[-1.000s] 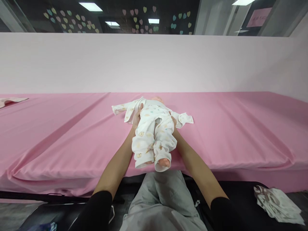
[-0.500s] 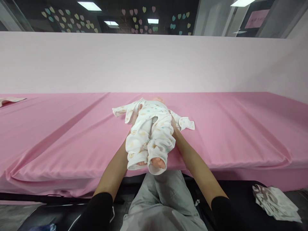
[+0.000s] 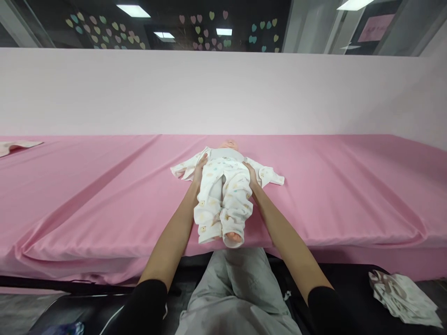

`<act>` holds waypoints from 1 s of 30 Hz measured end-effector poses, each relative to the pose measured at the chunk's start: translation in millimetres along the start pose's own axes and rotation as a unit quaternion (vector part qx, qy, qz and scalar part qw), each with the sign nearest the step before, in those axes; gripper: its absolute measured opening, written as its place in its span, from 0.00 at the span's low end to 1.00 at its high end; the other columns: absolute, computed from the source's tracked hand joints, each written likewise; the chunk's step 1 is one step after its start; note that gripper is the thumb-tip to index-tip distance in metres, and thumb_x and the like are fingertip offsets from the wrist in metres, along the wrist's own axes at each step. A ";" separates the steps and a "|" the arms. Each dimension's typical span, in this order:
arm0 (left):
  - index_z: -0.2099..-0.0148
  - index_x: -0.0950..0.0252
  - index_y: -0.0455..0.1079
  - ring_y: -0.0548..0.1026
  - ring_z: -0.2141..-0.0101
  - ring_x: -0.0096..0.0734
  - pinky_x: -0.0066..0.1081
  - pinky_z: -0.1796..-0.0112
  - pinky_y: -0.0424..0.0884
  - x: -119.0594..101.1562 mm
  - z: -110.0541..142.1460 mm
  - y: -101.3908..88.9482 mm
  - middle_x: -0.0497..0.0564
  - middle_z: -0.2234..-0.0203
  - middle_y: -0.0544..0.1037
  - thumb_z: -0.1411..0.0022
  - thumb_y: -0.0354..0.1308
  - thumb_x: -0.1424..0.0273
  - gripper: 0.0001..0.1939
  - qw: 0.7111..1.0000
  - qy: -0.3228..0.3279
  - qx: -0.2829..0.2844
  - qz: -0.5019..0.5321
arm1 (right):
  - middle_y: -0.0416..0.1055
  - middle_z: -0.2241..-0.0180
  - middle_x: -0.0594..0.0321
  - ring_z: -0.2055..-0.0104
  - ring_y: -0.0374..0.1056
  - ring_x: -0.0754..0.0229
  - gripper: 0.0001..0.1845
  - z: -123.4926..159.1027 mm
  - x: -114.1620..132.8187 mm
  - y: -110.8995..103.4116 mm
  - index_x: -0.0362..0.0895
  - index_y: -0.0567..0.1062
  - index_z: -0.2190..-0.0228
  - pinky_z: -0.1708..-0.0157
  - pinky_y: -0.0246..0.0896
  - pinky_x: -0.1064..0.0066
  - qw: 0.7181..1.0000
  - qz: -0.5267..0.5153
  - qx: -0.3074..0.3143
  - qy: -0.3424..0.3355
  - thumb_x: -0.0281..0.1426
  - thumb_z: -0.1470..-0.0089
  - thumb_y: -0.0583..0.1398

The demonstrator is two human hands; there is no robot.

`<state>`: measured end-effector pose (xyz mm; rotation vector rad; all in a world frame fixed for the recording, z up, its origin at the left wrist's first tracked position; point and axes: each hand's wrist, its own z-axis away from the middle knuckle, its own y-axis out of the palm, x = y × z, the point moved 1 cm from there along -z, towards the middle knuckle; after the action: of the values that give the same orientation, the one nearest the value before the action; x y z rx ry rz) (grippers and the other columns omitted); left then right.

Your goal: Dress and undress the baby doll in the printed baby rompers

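A baby doll (image 3: 228,144) in a white printed romper (image 3: 223,195) lies on its back on the pink sheet (image 3: 87,186), feet towards me. One bare foot (image 3: 233,238) sticks out of a romper leg at the table's front edge. My left hand (image 3: 199,168) grips the doll's left side at the waist, fingers wrapped round it. On the other side my right hand (image 3: 252,174) holds it the same way. The romper's sleeves lie spread out to both sides.
A pale pink wall panel (image 3: 223,93) rises behind the table. A folded cloth (image 3: 17,146) lies at the far left edge. A crumpled white cloth (image 3: 405,298) rests on a dark surface at lower right. My grey-trousered knees (image 3: 237,288) are below the table edge.
The doll, tilted and raised towards me before, now lies flatter and straighter on the sheet, slightly farther from me. Both hands stay at its sides.
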<state>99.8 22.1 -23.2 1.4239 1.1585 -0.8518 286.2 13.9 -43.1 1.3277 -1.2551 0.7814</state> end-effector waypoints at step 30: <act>0.72 0.63 0.64 0.61 0.77 0.26 0.26 0.70 0.57 -5.3 -4.8 -27.4 0.42 0.83 0.63 0.50 0.61 0.67 0.08 0.960 0.097 0.051 -0.257 | 0.74 0.67 0.63 0.58 0.65 0.55 0.17 -28.4 -13.2 -22.2 0.45 0.57 0.90 0.57 0.55 0.67 0.991 0.106 0.038 -0.075 0.30 0.64 0.61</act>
<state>71.7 24.9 -25.1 1.3274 1.6981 -1.1606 310.4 40.8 -56.0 1.3482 -1.5163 0.8978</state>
